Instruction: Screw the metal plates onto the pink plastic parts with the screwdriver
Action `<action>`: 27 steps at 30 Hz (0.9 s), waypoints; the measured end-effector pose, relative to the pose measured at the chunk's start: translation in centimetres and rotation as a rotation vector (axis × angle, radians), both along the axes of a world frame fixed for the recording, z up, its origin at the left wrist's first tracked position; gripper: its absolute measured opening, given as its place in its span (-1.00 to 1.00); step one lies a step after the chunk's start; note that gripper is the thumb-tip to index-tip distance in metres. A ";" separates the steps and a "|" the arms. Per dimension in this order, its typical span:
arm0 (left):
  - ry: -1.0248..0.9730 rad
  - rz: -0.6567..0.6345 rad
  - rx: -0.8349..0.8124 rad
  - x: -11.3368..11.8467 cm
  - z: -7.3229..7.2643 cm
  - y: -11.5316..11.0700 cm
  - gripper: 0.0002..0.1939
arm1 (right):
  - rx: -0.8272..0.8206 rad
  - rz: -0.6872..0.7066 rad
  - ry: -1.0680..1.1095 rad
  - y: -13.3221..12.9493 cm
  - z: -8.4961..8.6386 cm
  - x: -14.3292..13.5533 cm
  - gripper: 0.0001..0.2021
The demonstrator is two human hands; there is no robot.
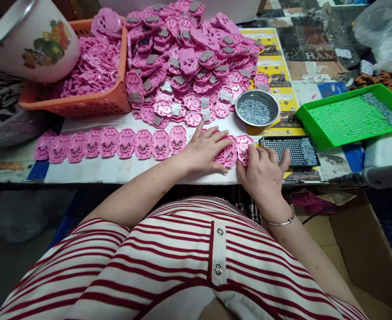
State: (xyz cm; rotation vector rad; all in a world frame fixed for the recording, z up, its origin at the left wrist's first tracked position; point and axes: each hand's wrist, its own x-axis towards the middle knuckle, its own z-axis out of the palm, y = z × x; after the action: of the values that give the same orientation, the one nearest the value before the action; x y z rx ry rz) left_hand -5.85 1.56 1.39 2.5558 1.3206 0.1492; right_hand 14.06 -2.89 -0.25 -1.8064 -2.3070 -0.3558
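Observation:
A row of pink plastic casings (pixel 126 143) with small metal parts inside lies along the white board. My left hand (pixel 205 150), fingers spread, rests over casings toward the row's right end and partly covers them. My right hand (pixel 262 168) has its fingertips on the last casing (pixel 243 147), thumb and fingers bent over its right edge; whether a small part is between them is hidden. Just right of that hand sits a black perforated tray (pixel 287 151) with screws at its right end. Behind it is a metal bowl (pixel 256 109) of small screws.
A large heap of pink casings (pixel 187 60) stands behind the row. An orange basket (pixel 82 104) of pink pieces and a pot (pixel 49 42) are at the left. A green tray (pixel 346 120) and a grey tool (pixel 382 176) are at the right, above an open cardboard box (pixel 359 235).

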 end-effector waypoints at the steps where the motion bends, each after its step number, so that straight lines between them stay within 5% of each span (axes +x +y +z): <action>1: -0.001 0.008 -0.005 0.0 0.0 0.0 -0.15 | -0.001 -0.007 -0.011 0.1 0.1 -0.1 -0.56; 12: -0.020 0.000 -0.021 1.4 0.1 -0.4 -0.15 | 0.022 -0.019 -0.103 -1.3 0.9 0.4 -0.58; 17: -0.006 -0.006 -0.074 0.4 0.5 -0.2 0.13 | 0.028 -0.001 -0.094 -2.4 1.6 1.1 -0.45; 24: 0.013 0.087 -0.122 -2.3 0.9 0.6 0.10 | -0.010 0.300 -0.098 -2.2 1.8 1.0 -0.54; 27: -0.004 0.093 -0.108 -2.4 0.7 0.5 0.03 | -0.005 0.329 -0.114 -1.3 1.3 0.1 -0.60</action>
State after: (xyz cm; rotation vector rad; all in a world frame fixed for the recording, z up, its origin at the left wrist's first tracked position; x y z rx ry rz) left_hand -8.26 2.03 2.12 2.4049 1.4073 0.0983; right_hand 14.21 -4.20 1.01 -1.4046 -2.6273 -0.4072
